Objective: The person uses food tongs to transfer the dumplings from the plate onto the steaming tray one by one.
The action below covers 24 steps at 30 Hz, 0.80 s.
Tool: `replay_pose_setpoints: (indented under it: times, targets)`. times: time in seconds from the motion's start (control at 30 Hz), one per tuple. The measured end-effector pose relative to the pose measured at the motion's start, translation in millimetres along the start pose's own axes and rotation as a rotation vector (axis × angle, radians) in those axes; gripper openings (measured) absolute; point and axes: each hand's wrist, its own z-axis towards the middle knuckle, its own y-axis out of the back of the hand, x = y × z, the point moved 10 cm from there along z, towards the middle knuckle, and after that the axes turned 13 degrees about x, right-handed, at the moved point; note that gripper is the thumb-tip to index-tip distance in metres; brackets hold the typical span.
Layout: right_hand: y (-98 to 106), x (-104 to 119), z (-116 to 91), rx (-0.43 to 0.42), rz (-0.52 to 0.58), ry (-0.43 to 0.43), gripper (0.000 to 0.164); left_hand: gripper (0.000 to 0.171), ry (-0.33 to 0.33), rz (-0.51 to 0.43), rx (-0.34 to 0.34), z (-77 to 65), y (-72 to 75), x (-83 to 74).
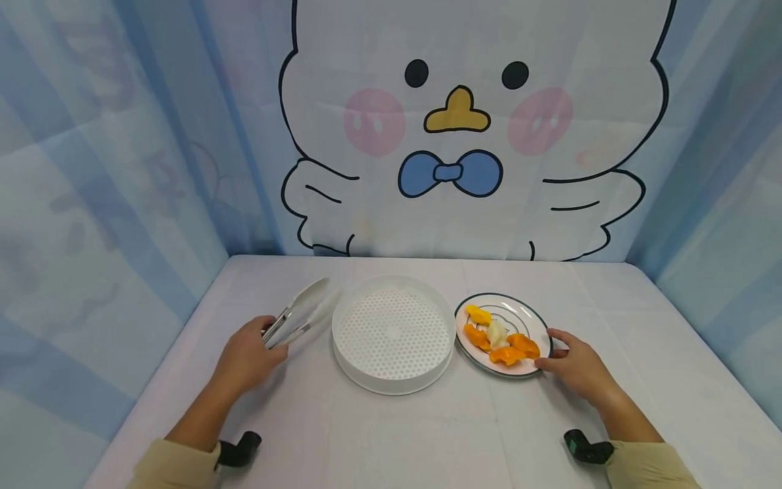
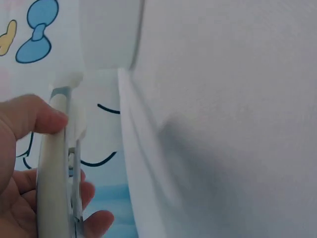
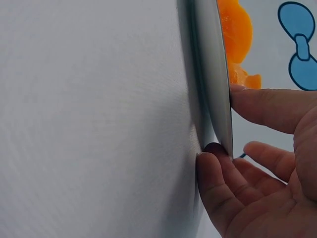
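1. Head view: left hand (image 1: pixel 250 353) at left of the tabletop (image 1: pixel 379 448), gripping long tongs (image 1: pixel 299 301) with metal handles and broad pale ends. Tongs' long axis runs away from the person and slants right; the two ends stand apart, beside the far-left side of a round white perforated tray (image 1: pixel 394 386).

2. Same view: right hand (image 1: pixel 580 367) pinches the right rim of a round whitish plate with a dark edge (image 1: pixel 530 322). Plate sits right of the tray, rims meeting in this view; touching or just apart, cannot tell. On it, several glossy orange pieces (image 1: pixel 524 345) and one pale yellow piece (image 1: pixel 497 335).

3. Key relation: the food lies rightward of the left hand, across the tray. Right hand is the nearer one; tong ends are well apart from the pieces, with the tray between.

4. Left wrist view: thumb (image 2: pixel 52 121) presses one cream-coloured arm of the tongs, fingers curl at the other side. Tong ends are partly hidden here.

5. Right wrist view: thumb (image 3: pixel 267 106) on the plate's upper rim, close to the orange pieces; fingertips sit beneath. How far the rim is off the cloth, cannot tell.
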Motion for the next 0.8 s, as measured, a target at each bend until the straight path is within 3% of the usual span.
replay_pose_setpoints:
  times: [0.17, 0.43, 0.8]
  targets:
    - [-1, -2, 1, -0.002, 0.006, -0.006, 0.083, 0.063, 0.003, -0.029, -0.028, -2.3, 4.9, -0.8]
    - [0, -2, 1, -0.002, 0.005, -0.002, 0.083, 0.069, -0.046, -0.059, -0.080, -3.0, 10.2, -10.2]
    - [0, -1, 0, 0.002, 0.013, 0.004, 0.084, 0.060, -0.156, 0.008, -0.027, -1.8, 4.3, -46.6]
